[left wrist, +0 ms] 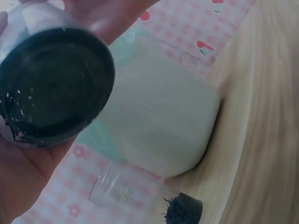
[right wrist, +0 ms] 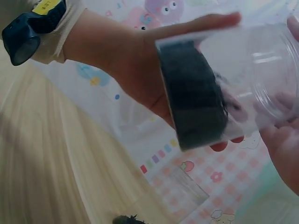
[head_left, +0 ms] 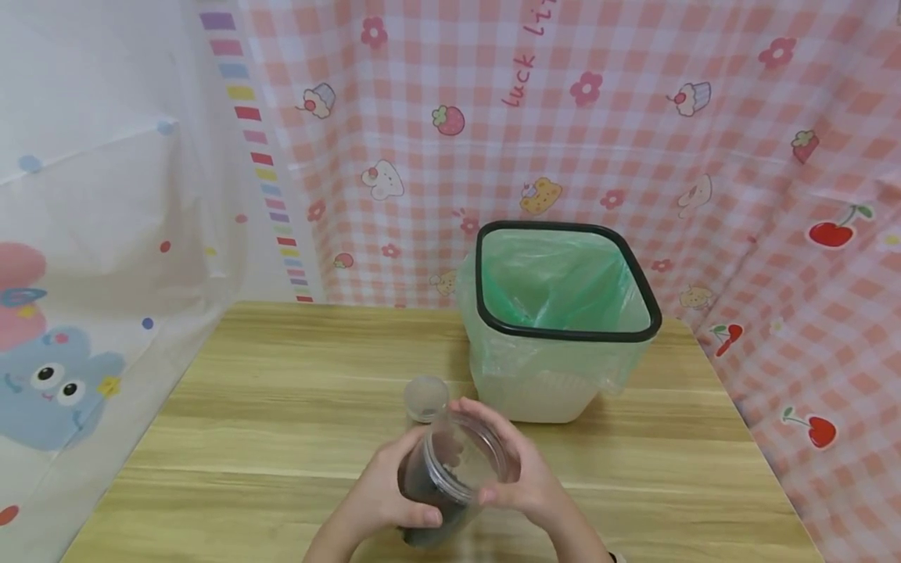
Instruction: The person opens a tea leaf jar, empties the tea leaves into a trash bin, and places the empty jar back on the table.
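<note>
A clear jar (head_left: 457,473) with a threaded neck and a layer of dark contents at its base is tilted, its mouth end up and to the right. My left hand (head_left: 394,485) grips the lower body, with the thumb across the front. Around the neck end curls my right hand (head_left: 524,469), fingers over the far side and thumb at the near rim. The left wrist view faces the jar's dark round bottom (left wrist: 56,86). Just behind, a second clear jar (head_left: 426,397) stands on the table, with dark, shred-like stuff (left wrist: 183,209) at its bottom.
A pale bin (head_left: 542,395) with a black rim ring and a green plastic liner (head_left: 563,274) stands at the back right of the wooden table (head_left: 281,407). Patterned cloth (head_left: 422,172) hangs behind and along the sides.
</note>
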{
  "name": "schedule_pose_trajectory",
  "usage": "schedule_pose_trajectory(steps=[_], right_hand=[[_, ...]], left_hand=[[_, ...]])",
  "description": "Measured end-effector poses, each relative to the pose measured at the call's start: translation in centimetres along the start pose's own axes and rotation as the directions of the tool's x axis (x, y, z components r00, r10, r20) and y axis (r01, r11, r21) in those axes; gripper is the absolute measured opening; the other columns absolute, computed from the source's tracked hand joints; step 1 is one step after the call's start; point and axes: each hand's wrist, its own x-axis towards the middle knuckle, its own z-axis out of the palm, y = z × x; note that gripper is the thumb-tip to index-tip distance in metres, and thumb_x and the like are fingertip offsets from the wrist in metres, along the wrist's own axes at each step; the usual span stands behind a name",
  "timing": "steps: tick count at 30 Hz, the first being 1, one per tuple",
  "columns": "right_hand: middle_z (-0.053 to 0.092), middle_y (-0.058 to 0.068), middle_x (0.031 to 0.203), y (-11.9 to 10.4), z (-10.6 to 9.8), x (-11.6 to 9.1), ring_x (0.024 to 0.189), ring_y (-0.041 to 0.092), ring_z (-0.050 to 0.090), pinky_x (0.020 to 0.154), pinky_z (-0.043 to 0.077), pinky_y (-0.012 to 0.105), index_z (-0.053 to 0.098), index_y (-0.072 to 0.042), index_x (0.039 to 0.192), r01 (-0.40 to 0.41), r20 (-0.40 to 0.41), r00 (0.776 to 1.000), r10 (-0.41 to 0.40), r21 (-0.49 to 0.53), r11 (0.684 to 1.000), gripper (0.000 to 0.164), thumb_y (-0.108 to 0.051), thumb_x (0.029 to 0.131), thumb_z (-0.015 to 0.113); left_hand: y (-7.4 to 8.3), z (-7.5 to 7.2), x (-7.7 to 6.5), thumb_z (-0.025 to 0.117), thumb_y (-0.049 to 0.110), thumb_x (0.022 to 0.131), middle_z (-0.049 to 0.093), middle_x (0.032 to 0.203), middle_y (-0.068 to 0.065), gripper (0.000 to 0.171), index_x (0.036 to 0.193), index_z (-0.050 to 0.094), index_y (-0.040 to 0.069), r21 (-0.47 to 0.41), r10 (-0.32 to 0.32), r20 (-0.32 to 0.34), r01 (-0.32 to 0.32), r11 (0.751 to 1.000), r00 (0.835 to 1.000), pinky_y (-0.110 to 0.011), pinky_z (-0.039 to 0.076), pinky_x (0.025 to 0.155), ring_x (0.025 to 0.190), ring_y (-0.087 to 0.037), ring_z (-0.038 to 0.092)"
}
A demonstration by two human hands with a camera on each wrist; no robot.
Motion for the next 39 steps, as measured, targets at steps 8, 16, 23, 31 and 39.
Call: schedule_pose_trajectory(steps=[8, 16, 23, 31, 39], right_hand=[[0.032, 0.019, 0.147, -0.5, -0.2, 0.0, 0.135, 0.028, 0.030, 0.111, 0.024, 0.032, 0.019, 0.011, 0.142, 0.001, 0.094, 0.996, 0.000, -0.004, 1.000, 0.080, -0.029, 0.089, 0.064], [0.014, 0.019, 0.153, -0.8, -0.4, 0.0, 0.141, 0.026, 0.016, 0.112, 0.016, 0.028, 0.010, 0.006, 0.146, -0.009, 0.037, 0.999, 0.011, -0.059, 0.998, 0.091, -0.041, 0.088, 0.062], [0.016, 0.015, 0.154, -0.9, -0.3, -0.4, 0.141, 0.019, 0.016, 0.112, 0.015, 0.023, 0.012, 0.007, 0.146, -0.040, -0.175, 0.984, 0.037, -0.013, 0.999, 0.083, -0.032, 0.090, 0.061], [0.016, 0.016, 0.153, -1.0, 1.4, -0.4, 0.140, 0.017, 0.018, 0.108, 0.019, 0.016, 0.019, -0.002, 0.147, -0.265, -0.453, 0.875, 0.170, -0.156, 0.951, 0.075, -0.014, 0.089, 0.063], [0.019, 0.009, 0.153, -0.4, 2.9, 0.4, 0.140, 0.024, 0.013, 0.109, 0.017, 0.031, 0.024, -0.011, 0.148, -0.512, -0.557, 0.764, 0.325, -0.218, 0.831, 0.079, -0.018, 0.084, 0.070]], left_hand=[[0.3, -0.2, 0.0, 0.068, 0.048, 0.080, 0.063, 0.111, -0.015, 0.069, 0.126, 0.048, 0.001, -0.178, 0.027, 0.147, -0.001, 0.984, 0.989, -0.032, 0.048, 0.088, 0.100, -0.019, 0.060], [0.5, -0.2, -0.1, 0.073, 0.037, 0.079, 0.060, 0.116, -0.014, 0.070, 0.132, 0.044, 0.001, -0.134, -0.019, 0.096, 0.031, 0.991, 0.995, -0.032, 0.047, 0.087, 0.104, -0.021, 0.058], [0.6, 0.8, 0.0, 0.085, 0.034, 0.063, 0.060, 0.118, -0.006, 0.084, 0.132, 0.045, 0.012, 0.326, -0.070, -0.215, 0.140, 0.935, 0.974, -0.036, 0.047, 0.084, 0.104, -0.022, 0.057], [0.5, 1.7, 0.3, 0.088, 0.048, 0.051, 0.060, 0.115, -0.004, 0.095, 0.129, 0.047, 0.013, 0.601, 0.023, -0.475, 0.305, 0.738, 0.880, -0.043, 0.049, 0.080, 0.101, -0.022, 0.058], [-0.6, 1.8, 0.5, 0.083, 0.058, 0.051, 0.061, 0.108, -0.008, 0.097, 0.124, 0.049, 0.004, 0.795, 0.289, -0.375, 0.145, 0.589, 0.881, -0.036, 0.053, 0.075, 0.095, -0.019, 0.061]])
